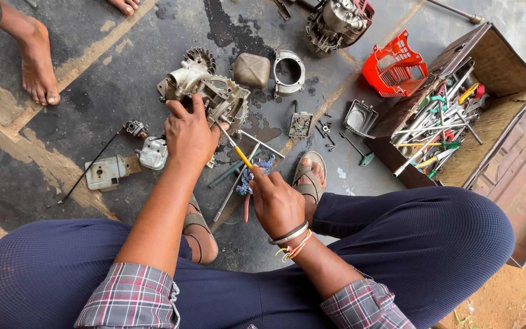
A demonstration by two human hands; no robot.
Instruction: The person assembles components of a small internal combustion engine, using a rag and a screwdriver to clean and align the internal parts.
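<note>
Beside the open brown toolbox (506, 67), left hand (190, 137) clenches the grey metal engine block (214, 94); right hand (275, 201) grasps a yellow-handled screwdriver (238, 152) against it.

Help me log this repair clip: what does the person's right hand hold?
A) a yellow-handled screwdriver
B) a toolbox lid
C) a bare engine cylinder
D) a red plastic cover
A: the right hand grips a yellow-handled screwdriver whose tip reaches the engine part that the left hand steadies.
</note>
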